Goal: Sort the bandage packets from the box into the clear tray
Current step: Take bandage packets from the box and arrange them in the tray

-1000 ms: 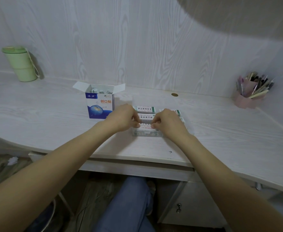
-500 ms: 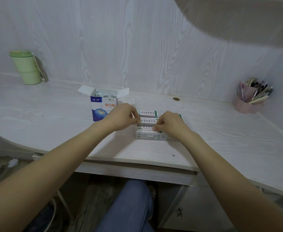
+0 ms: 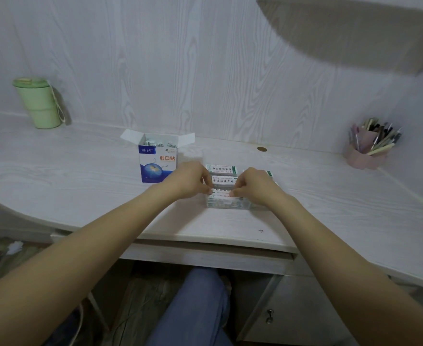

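An open blue-and-white bandage box (image 3: 157,162) stands on the desk with several packets showing at its top. Just right of it sits the clear tray (image 3: 226,204), holding rows of white-and-green bandage packets (image 3: 221,169). My left hand (image 3: 188,180) and my right hand (image 3: 254,187) hover over the tray's near rows. Their curled fingertips pinch the two ends of one packet (image 3: 220,192) lying in the front part of the tray. The tray's right side is hidden behind my right hand.
A green lidded cup (image 3: 38,103) stands at the far left against the wall. A pink pen holder (image 3: 366,148) full of pens sits at the far right. A shelf hangs overhead on the right. The desk edge and a drawer lie below my arms.
Both hands have slid a little toward me, from the tray's middle row to the front row, still pinching a packet. The camera view has tilted slightly.
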A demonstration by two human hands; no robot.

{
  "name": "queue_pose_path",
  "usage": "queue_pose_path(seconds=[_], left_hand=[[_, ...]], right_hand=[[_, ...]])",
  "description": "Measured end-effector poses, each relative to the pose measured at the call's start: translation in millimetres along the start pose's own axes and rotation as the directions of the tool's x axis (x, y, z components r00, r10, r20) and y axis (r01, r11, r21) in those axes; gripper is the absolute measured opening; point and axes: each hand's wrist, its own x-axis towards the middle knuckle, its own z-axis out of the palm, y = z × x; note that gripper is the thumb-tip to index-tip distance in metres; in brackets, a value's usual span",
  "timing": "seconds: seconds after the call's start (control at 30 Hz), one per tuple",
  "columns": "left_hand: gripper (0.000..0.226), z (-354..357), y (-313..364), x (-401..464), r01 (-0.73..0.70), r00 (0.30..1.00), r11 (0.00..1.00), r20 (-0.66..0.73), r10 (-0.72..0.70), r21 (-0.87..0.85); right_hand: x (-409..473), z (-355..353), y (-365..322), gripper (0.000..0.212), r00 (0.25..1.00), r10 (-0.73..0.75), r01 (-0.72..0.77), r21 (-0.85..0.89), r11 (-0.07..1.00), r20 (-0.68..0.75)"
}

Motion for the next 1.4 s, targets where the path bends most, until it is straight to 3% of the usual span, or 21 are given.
queue_pose_path(seconds=[0.2,0.33,0.43,0.5,0.6,0.7,0.93,1.2,1.4], left_hand=[[0.018,-15,-6,-5,-0.036,0.99,0.998,-0.14,0.028,-0.051],[0.014,-44,-24,-9,-0.029,0.942,0.997,-0.334,0.003,-0.073],[0.025,-68,-46,-8,-0.003,0.906,0.999,-0.424,-0.013,-0.038],[0.046,-81,-62,-5,0.036,0.935,0.999,-0.354,-0.024,0.027],[0.085,-94,-84,2,0.104,0.988,0.987,-0.125,-0.089,0.121],[0.093,-97,-102,11,0.136,0.991,0.982,-0.031,-0.133,0.134],[0.06,-89,-128,12,0.016,0.991,0.997,-0.133,-0.026,-0.074],[0.083,-80,-120,-9,-0.05,0.968,0.997,-0.247,0.033,-0.063],[0.082,-70,-122,-19,-0.061,0.952,0.997,-0.297,0.072,0.046]], right_hand=[[-3,-10,-7,0.034,0.998,-0.02,0.024,0.064,0.998,-0.056],[6,-17,-31,0.028,0.978,-0.124,0.142,0.101,0.985,-0.167],[19,-19,-58,0.025,0.938,-0.235,0.268,0.101,0.958,-0.253],[31,-18,-74,0.026,0.909,-0.294,0.324,0.058,0.944,-0.297],[51,-16,-91,0.033,0.904,-0.325,0.341,0.01,0.94,-0.276],[68,-10,-104,0.039,0.94,-0.288,0.302,0.051,0.952,-0.183],[81,3,-107,0.039,0.957,-0.247,0.259,0.063,0.964,-0.151],[83,4,-133,0.025,0.893,-0.38,0.36,-0.124,0.925,-0.24],[77,21,-147,0.02,0.887,-0.391,0.339,-0.226,0.913,-0.247]])
